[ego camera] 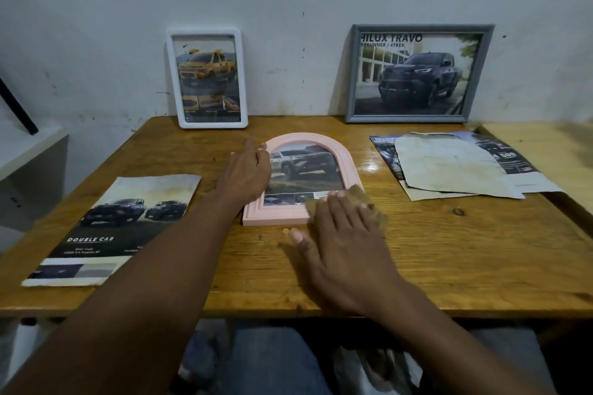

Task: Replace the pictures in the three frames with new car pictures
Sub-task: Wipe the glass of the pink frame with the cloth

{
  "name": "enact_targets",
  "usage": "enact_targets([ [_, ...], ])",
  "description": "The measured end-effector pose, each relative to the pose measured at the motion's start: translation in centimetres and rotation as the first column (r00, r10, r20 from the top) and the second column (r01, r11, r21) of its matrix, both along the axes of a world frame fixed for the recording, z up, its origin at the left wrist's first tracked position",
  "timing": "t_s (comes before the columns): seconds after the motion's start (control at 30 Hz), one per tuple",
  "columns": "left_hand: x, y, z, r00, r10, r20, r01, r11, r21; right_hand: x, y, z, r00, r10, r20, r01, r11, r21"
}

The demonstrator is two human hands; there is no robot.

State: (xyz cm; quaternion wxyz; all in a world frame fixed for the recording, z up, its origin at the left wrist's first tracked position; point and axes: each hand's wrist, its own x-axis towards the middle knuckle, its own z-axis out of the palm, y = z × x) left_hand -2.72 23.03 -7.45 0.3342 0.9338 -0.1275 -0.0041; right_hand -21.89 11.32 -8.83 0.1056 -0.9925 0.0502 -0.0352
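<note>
The pink arched frame (276,214) lies flat at the centre of the counter (449,250). Our right hand (340,234), fingers straight, presses a brown cloth (377,212) on its 5 o'clock corner. Our left hand (247,170) lies on its 9 o'clock edge; we cannot tell whether it grips.
</note>
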Motion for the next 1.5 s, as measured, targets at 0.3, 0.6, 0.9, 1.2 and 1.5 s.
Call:
enact_targets([
  [0.3,1.4,0.2,0.4,0.974,-0.075,-0.214,0.031,0.979,-0.199,2.4,-0.1,3.8,0.972,0.211,0.108,-0.235,0.805,0.545],
  [0.6,-5.5,-0.1,1.1,0.914,-0.400,0.064,0.391,0.913,0.118,9.4,-7.5,0.3,0.978,-0.126,0.165,0.053,0.921,0.387],
  [0.9,-8.0,2.6,-1.2,0.795,-0.599,0.102,0.470,0.712,0.521,9.8,-7.5,-0.6,0.996,-0.064,0.066,0.046,0.968,0.246],
  [1.2,-5.7,6.1,-1.3,0.942,-0.335,0.028,0.300,0.875,0.380,10.0,-7.6,-0.7,0.998,-0.028,0.049,0.019,0.985,0.172],
  [1.5,1.9,1.7,-0.6,0.990,-0.142,0.008,0.120,0.863,0.491,10.3,-7.9,-1.5,0.998,-0.038,0.055,0.030,0.989,0.142],
])
